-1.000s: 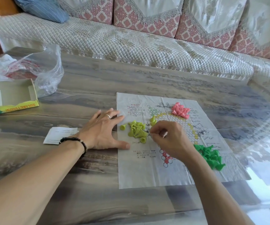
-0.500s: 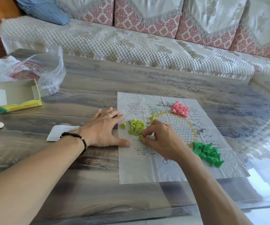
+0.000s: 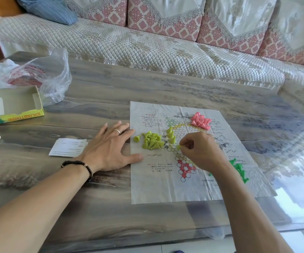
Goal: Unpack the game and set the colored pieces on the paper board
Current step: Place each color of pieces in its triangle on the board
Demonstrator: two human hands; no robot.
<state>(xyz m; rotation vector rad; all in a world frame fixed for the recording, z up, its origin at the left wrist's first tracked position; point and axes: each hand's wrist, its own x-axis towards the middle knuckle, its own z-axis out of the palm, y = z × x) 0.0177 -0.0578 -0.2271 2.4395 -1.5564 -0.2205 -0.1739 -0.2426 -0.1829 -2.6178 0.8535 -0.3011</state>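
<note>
Box (image 3: 16, 115) label reads inverted "SILIAOTIAOQI". Right hand (image 3: 201, 152) fingers pinch yellow-green piece (image 3: 179, 147); left hand (image 3: 109, 147) flat, spread.

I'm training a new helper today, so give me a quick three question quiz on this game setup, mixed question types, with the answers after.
1. True or false: the pink pieces lie on the paper board.
2. What does the right hand pinch? A) a yellow-green piece B) a pink piece C) the leaflet
3. Where does the left hand rest?

Key:
1. True, near the board's far edge.
2. A.
3. Flat on the table, its fingertips and thumb on the board's left edge, beside the yellow-green pile.
</note>
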